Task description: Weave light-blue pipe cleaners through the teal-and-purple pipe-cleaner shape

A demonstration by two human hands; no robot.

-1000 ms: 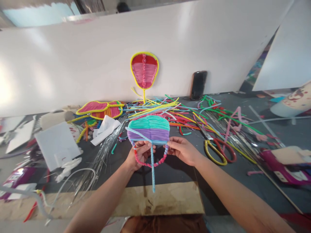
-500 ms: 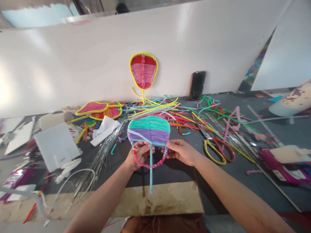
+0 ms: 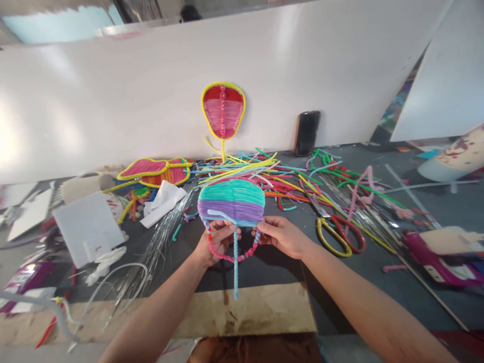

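Striped fan (image 3: 231, 194) held in two hands

The fan is above the near middle of the table (image 3: 270, 272), handle pointing nearward. The left hand (image 3: 213, 243) pinches its near edge, thumb beside the handle; the right hand (image 3: 285, 236) pinches its right rim. Pipe cleaners (image 3: 242, 165) lie beyond, scissors (image 3: 324, 236) to the right. A phone (image 3: 307, 132) leans on the far board (image 3: 151, 91).

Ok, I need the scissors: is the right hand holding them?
No, the right hand grips the fuzzy striped piece, while the scissors lie apart on the dark table.
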